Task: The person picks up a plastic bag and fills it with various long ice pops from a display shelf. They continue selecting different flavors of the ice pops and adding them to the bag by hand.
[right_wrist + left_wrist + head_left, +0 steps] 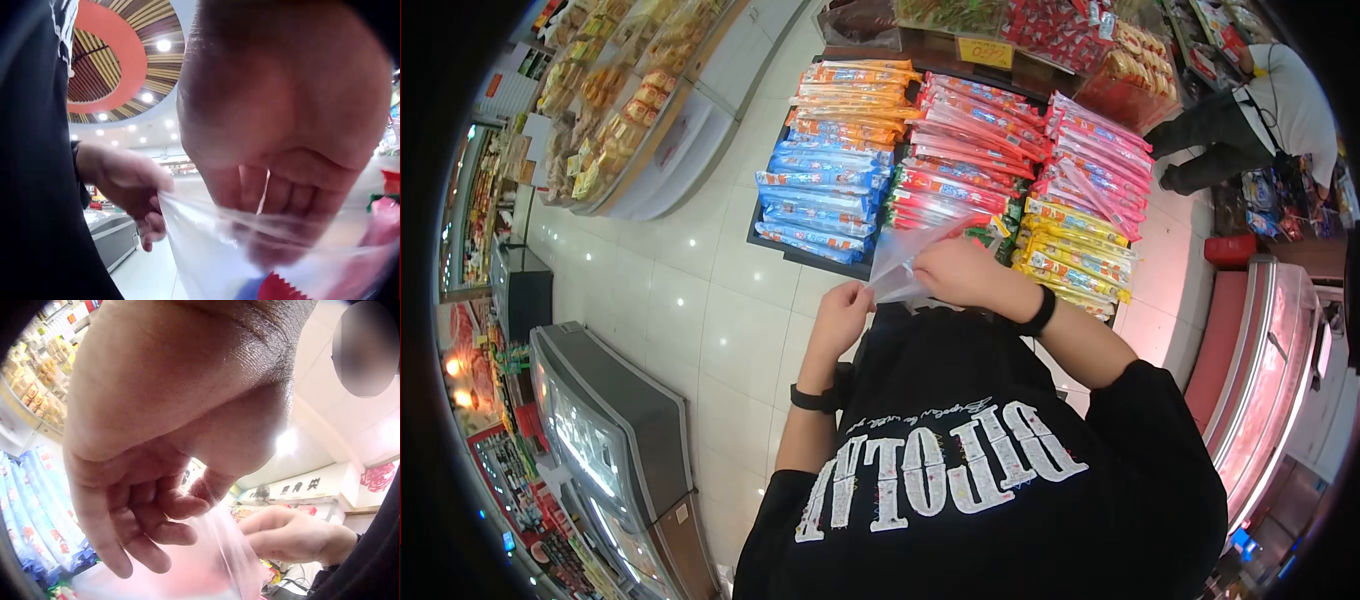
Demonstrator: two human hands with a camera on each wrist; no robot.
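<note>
A clear plastic bag is stretched between both hands in front of the black shirt. My left hand pinches one edge between thumb and forefinger; in the left wrist view the other fingers of this hand hang loosely bent. At the bag's other side is my right hand, fingers bent at the film. The right wrist view shows film crossing the fingers of the right hand, partly veiling them. Beyond the bag lie blue packets, red packets and yellow packets.
Orange packets and pink packets share the low display. A yellow price sign stands behind it. Shelves of packed food are at upper left, a grey freezer at lower left. A person bends at upper right.
</note>
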